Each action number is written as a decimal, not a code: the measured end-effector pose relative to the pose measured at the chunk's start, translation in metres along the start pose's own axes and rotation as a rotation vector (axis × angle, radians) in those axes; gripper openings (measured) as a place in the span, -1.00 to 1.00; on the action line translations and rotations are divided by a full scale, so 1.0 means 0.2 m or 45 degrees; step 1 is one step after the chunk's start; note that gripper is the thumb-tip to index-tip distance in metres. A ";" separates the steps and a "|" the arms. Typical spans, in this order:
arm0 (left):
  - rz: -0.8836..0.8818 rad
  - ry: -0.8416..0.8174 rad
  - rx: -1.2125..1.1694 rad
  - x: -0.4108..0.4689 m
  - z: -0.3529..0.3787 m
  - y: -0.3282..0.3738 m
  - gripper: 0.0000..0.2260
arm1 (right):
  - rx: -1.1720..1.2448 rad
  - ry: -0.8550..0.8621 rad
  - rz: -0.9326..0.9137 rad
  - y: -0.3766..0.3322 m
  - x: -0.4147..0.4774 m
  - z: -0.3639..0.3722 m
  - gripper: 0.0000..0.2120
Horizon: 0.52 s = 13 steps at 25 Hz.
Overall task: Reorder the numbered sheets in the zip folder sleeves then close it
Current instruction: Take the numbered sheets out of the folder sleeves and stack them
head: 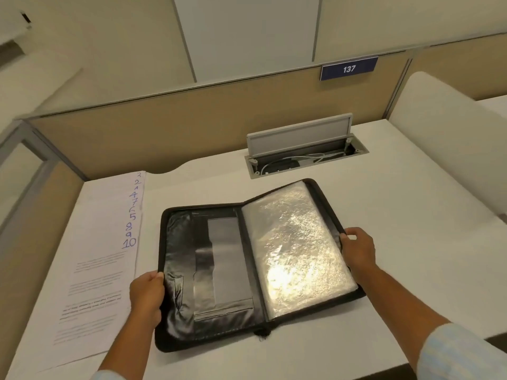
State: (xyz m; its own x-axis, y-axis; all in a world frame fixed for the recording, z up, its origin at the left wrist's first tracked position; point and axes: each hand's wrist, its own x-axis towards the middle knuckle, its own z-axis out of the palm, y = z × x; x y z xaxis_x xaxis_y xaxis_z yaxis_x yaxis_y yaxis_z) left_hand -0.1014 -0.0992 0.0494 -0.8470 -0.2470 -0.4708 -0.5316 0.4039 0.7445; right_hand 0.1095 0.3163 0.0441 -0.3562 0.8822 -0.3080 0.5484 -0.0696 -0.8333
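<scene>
Black zip folder [219, 270] lies open, fingers [157, 275] clasping both side edges.

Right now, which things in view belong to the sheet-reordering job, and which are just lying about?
Job: open black zip folder; its shiny clear plastic sleeves; fanned white sheets with handwritten blue numbers; left hand and right hand gripping the folder's edges.

Lying about: grey desk cable hatch; blue "137" sign.

Open zip folder [214, 270] on desk, left hand [145, 296], right hand [358, 248] gripping edges
</scene>
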 end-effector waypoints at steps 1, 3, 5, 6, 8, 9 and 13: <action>0.020 -0.033 -0.023 -0.06 0.06 0.02 -0.80 | 0.000 0.026 -0.027 -0.01 0.03 -0.07 -0.90; 0.051 -0.079 -0.081 -0.18 0.19 0.06 -0.79 | 0.001 0.070 -0.043 0.00 0.15 -0.22 -0.90; 0.068 -0.105 -0.137 -0.25 0.34 0.11 -0.79 | 0.016 0.103 -0.028 0.05 0.29 -0.39 -0.89; 0.073 -0.133 -0.149 -0.30 0.43 0.13 -0.80 | 0.033 0.126 -0.024 0.08 0.36 -0.48 -0.88; 0.086 -0.188 -0.160 -0.43 0.64 0.15 -0.78 | 0.025 0.146 -0.035 0.14 0.51 -0.70 -0.87; 0.097 -0.190 -0.166 -0.51 0.74 0.17 -0.76 | 0.012 0.151 -0.043 0.17 0.59 -0.80 -0.87; 0.104 -0.224 -0.161 -0.83 1.16 0.18 -0.77 | -0.033 0.158 -0.038 0.29 0.88 -1.17 -0.90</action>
State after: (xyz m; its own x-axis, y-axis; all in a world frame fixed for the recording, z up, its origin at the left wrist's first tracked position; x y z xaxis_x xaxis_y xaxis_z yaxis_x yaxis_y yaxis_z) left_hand 0.0217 0.1604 0.0449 -0.8790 -0.0558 -0.4735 -0.4671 0.3001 0.8317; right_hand 0.2555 0.5772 0.0491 -0.2775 0.9345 -0.2228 0.5591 -0.0315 -0.8285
